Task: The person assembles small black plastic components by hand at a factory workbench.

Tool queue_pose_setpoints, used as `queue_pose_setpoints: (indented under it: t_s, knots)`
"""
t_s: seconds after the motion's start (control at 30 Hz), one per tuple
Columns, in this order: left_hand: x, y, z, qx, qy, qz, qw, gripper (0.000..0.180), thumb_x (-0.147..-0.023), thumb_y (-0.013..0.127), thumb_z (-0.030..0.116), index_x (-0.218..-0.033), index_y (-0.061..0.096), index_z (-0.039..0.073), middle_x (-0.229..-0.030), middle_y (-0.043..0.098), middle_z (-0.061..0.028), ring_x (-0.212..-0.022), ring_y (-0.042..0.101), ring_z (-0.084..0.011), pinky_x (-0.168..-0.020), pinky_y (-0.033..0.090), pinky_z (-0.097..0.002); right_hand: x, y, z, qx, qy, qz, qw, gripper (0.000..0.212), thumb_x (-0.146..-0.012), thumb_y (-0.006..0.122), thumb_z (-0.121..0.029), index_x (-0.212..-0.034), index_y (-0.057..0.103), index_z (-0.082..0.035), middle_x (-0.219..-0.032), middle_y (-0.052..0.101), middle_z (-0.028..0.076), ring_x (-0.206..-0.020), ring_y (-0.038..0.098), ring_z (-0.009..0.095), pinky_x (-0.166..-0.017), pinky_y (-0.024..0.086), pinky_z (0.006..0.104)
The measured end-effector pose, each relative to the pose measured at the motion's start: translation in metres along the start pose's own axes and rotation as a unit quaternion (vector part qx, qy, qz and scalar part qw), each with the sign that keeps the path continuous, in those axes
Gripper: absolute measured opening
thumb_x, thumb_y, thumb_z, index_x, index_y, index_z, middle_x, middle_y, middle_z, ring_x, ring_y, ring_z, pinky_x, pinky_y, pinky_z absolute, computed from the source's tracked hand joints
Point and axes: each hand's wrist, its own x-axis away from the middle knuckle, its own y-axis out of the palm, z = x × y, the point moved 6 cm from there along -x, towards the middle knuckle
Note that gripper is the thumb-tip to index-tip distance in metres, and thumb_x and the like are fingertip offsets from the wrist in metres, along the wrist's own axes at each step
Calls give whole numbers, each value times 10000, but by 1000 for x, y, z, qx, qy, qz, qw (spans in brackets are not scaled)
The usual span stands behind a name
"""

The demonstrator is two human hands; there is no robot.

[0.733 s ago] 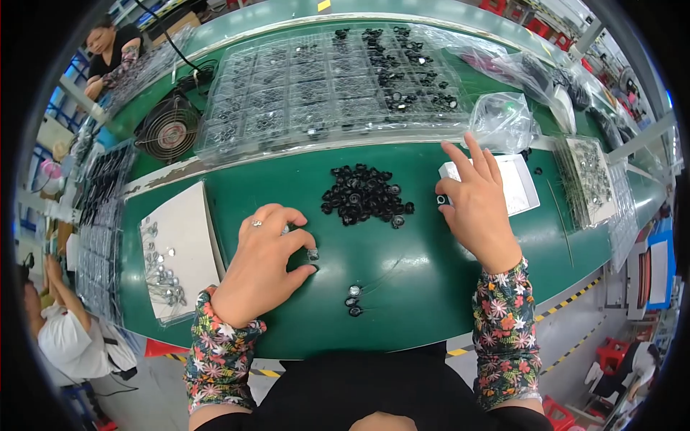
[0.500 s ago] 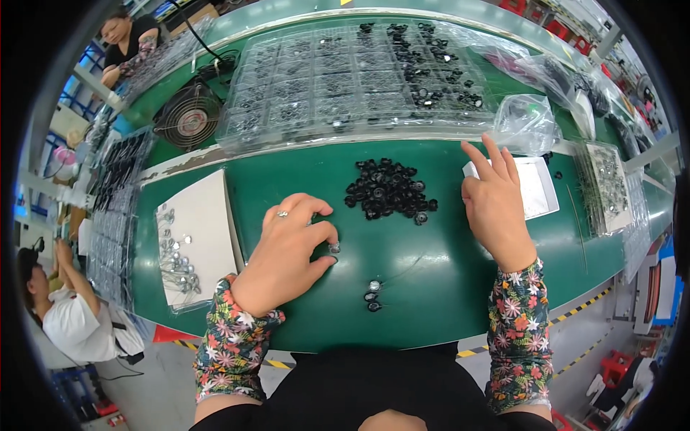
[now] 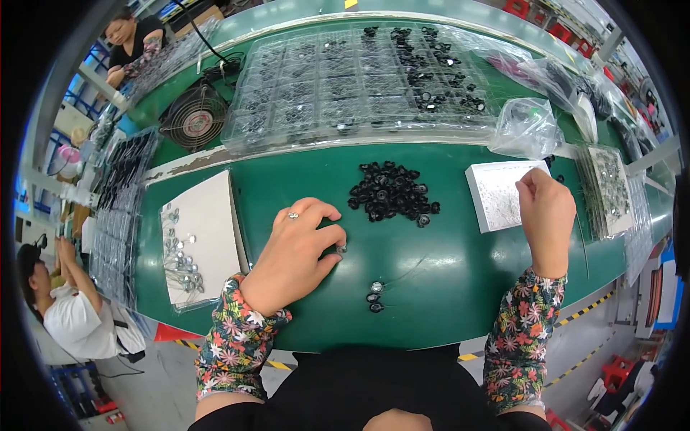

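My left hand (image 3: 293, 257) is over the table left of centre, thumb and forefinger pinching a small round metallic part (image 3: 341, 249). My right hand (image 3: 549, 223) is at the right side of a shallow white box (image 3: 496, 197) with tiny pale pieces in it. Its fingertips are pressed together above the box; whatever they hold is too small to make out. Between the hands lies a heap of small black round parts (image 3: 392, 191). Closer to me, a silver round part with thin wires (image 3: 376, 286) lies in a short row with two dark ones (image 3: 374, 302).
On the left, a pale board (image 3: 208, 215) carries several silver parts with wires. Clear divided trays (image 3: 316, 86) span the back, beside a black fan (image 3: 195, 118). A plastic bag (image 3: 527, 128) and another loaded board (image 3: 609, 190) are at right. Co-workers sit at far left.
My right hand has moved right and its spread fingers have closed together over the white box. My left hand keeps its pinch on the small round part, barely shifted.
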Motion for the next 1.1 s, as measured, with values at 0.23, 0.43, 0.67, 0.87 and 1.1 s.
queue_pose_setpoints:
  t_s: [0.23, 0.43, 0.67, 0.87, 1.1]
  knots:
    - [-4, 0, 14, -55, 69, 52, 995, 159, -696, 703, 59, -812, 600, 94, -900, 591, -13, -929, 566, -213, -861, 392, -387, 2, -3, -48, -162, -75, 75, 981, 99, -751, 609, 9, -840, 590, -31, -779, 616, 140, -744, 596, 345, -672, 468, 425]
    - [-5, 6, 18, -96, 96, 80, 987, 185, -704, 696, 58, -880, 648, 88, -853, 617, -21, -852, 596, -210, -808, 426, -375, 30, 14, -134, -341, -257, -35, 903, 134, -700, 709, -21, -805, 639, -67, -817, 630, 78, -812, 606, 277, -795, 466, 390]
    - [-7, -6, 1, 168, 5, 136, 976, 169, -745, 692, 28, -912, 699, 52, -880, 681, -66, -802, 649, -211, -724, 498, -321, 45, 24, -152, -391, -243, -36, 887, 219, -666, 746, -53, -846, 622, -75, -903, 610, 43, -899, 580, 251, -880, 414, 418]
    - [-8, -4, -6, 279, -58, 120, 951, 193, -767, 672, 3, -949, 722, 45, -822, 696, -59, -715, 634, -109, -624, 483, -221, 46, 27, -156, -424, -224, -31, 877, 284, -647, 789, -103, -841, 582, -83, -892, 604, 45, -887, 579, 250, -852, 412, 412]
    - [-3, 2, -16, 303, -113, 119, 939, 163, -780, 678, 15, -936, 721, 34, -788, 689, -30, -652, 579, -61, -600, 467, -206, 48, 32, -162, -429, -225, -23, 874, 248, -667, 775, -83, -797, 564, -87, -837, 600, 38, -833, 582, 240, -827, 420, 398]
